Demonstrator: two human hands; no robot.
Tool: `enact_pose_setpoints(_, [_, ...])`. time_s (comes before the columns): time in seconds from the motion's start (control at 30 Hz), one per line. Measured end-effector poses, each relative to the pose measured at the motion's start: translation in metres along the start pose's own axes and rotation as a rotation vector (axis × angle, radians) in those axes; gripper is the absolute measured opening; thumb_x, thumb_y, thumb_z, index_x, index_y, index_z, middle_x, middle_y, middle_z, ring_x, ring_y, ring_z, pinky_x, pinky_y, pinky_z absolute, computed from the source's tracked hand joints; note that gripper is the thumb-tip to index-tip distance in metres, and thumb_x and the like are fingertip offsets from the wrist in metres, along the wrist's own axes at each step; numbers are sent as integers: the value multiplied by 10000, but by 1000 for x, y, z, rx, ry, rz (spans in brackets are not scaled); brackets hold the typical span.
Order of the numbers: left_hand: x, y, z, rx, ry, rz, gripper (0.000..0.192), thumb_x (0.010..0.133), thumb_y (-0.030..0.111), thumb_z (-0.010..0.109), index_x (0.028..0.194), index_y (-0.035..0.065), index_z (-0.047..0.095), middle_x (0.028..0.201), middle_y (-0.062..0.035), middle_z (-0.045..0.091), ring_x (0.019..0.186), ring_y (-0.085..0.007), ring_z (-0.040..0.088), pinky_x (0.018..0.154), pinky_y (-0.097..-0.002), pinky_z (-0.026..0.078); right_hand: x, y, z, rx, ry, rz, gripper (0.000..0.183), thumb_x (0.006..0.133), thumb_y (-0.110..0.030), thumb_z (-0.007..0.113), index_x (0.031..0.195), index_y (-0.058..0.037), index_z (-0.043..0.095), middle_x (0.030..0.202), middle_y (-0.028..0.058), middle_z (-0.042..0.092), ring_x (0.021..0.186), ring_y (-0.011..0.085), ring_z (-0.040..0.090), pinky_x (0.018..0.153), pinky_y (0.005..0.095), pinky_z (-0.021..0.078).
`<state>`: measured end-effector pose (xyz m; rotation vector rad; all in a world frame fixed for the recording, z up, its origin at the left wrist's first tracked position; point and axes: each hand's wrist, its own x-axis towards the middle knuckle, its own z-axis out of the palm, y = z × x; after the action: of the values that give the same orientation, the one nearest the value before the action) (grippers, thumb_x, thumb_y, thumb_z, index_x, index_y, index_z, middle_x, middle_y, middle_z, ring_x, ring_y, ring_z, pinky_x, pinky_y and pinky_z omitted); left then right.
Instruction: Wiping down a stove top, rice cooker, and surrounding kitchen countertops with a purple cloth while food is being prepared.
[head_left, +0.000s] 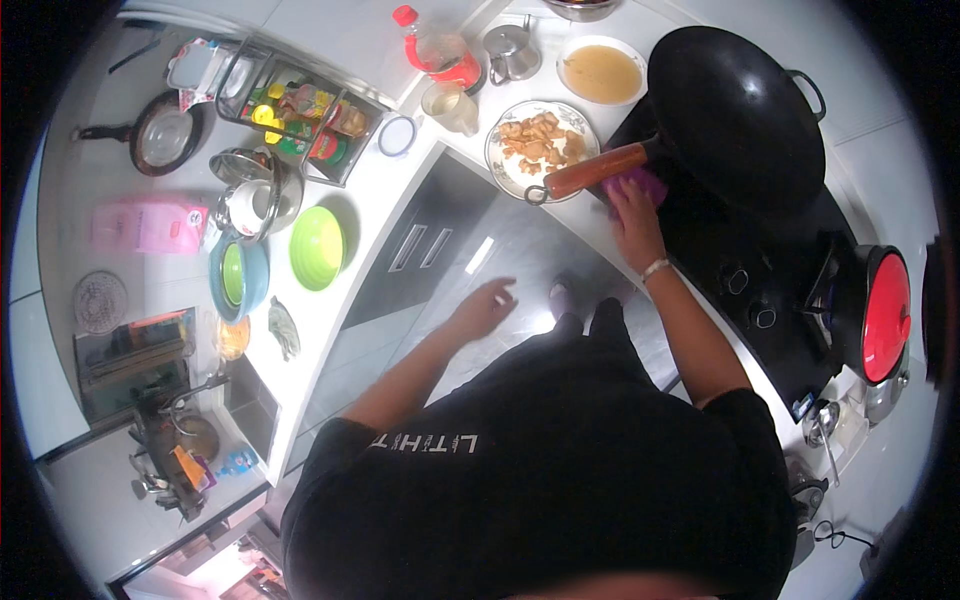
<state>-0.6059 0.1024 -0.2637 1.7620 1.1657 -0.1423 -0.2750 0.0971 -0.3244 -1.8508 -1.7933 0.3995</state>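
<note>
My right hand (637, 232) is on a purple cloth (649, 187) at the edge of the black gas hob (705, 262), under the wooden handle (596, 171) of a large black wok (739, 112). The wok stands on the hob, its handle reaching over a patterned plate (506, 174) of browned food pieces (536, 139). My left hand (487, 307) hangs in the air over the floor, holding nothing, fingers loosely curled. Behind the plate are a white bowl of yellowish liquid (602, 71) and a small metal pot (511, 51).
A black pan with a red lid (886, 319) sits at the hob's right. A red-capped bottle (442, 60) and a glass jug (450, 109) stand at the back corner. The left counter bears a condiment rack (300, 112), green bowl (316, 247), blue basin (259, 289) and frying pan (165, 135).
</note>
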Motion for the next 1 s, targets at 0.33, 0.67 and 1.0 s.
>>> enact_pose_setpoints(0.33, [138, 36, -47, -903, 232, -162, 480, 978, 316, 520, 1277, -14, 339, 1001, -165, 653, 802, -208, 671, 668, -297, 530, -121, 14, -52, 5, -22, 122, 632, 756, 16, 490, 1378, -96, 468, 1482, 151, 359, 1405, 332, 276, 1157, 492, 166])
enact_pose_setpoints(0.67, [118, 32, -32, -947, 443, -11, 325, 935, 56, 430, 1214, -19, 280, 1111, -218, 573, 854, -274, 676, 654, -334, 583, -93, 2, -36, -65, 47, 245, 633, 802, -51, 544, 1416, -81, 393, 1461, 201, 355, 1379, 387, 269, 1139, 517, 153])
enact_pose_setpoints(1.0, [-60, -63, 7, -827, 550, -246, 268, 966, 79, 429, 1191, 14, 300, 1107, -212, 578, 830, -252, 673, 661, -328, 582, 59, -16, 37, -191, 6, 43, 530, 885, -165, 558, 1378, -42, 408, 1440, 235, 368, 1356, 413, 304, 1125, 525, 210])
